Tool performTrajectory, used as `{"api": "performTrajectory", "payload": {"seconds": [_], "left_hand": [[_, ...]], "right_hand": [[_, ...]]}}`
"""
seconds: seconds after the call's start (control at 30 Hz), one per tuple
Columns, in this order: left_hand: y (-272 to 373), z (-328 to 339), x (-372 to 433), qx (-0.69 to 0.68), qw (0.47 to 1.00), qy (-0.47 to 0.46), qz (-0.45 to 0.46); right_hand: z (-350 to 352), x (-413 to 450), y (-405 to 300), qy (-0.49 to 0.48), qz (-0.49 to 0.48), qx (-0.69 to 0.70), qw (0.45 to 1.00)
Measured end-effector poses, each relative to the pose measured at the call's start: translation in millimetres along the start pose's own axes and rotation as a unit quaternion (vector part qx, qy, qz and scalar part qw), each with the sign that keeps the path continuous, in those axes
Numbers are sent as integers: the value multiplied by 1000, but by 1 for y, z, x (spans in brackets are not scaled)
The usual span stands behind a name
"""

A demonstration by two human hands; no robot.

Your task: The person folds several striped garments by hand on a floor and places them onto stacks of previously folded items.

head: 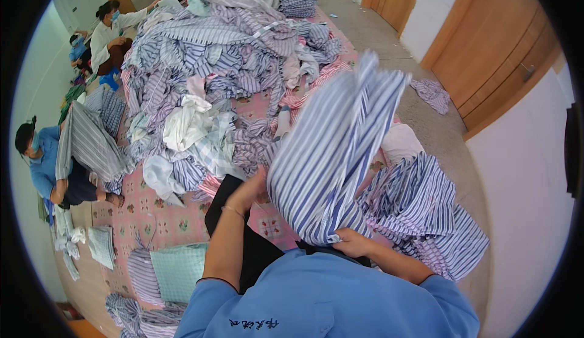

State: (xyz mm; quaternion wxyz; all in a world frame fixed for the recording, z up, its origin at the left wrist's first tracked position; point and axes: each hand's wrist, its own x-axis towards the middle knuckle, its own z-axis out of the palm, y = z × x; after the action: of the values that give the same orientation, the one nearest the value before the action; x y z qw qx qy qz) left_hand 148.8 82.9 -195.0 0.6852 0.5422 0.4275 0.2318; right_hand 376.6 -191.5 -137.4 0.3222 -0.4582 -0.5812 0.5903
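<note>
A blue-and-white striped garment [319,155] hangs spread out in front of my body, its upper end blurred. My right hand [356,243] grips its near lower edge, thumb over the cloth. At the garment's left side is my left hand [248,192], blurred and partly turned away; whether its fingers hold the cloth cannot be made out. Right of the garment lies a stack of folded striped garments [415,196], close to my right forearm. Beyond my hands, a large heap of loose striped clothes [205,60] covers the floor mat.
A pink patterned mat [150,196] lies under the heap. At left, a co-worker [45,155] handles a grey striped cloth [91,133]; other people sit farther back. A green checked folded cloth [179,267] lies to my left. Wooden doors [492,46] line the right wall.
</note>
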Motion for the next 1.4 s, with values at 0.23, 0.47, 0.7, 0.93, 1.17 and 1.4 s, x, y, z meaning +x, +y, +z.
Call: {"api": "performTrajectory", "payload": {"seconds": [0.23,0.47,0.7,0.93,1.17,1.4], "left_hand": [[-11,35,0,-192,969,-120,-99],[168,13,22,-144,975,-27,168],[282,-14,-107,-104,911,71,393],[75,-29,-275,15,968,200,152],[-49,-1,-348,198,960,194,41],[9,-6,-350,388,840,312,215]], "right_hand": [[-18,-6,-54,207,58,-69,974],[-134,34,-146,438,22,-89,894],[-90,31,-257,434,-204,-37,877],[19,-25,-104,267,56,82,959],[83,-58,18,169,109,-137,970],[62,-43,-59,250,-53,-171,952]]}}
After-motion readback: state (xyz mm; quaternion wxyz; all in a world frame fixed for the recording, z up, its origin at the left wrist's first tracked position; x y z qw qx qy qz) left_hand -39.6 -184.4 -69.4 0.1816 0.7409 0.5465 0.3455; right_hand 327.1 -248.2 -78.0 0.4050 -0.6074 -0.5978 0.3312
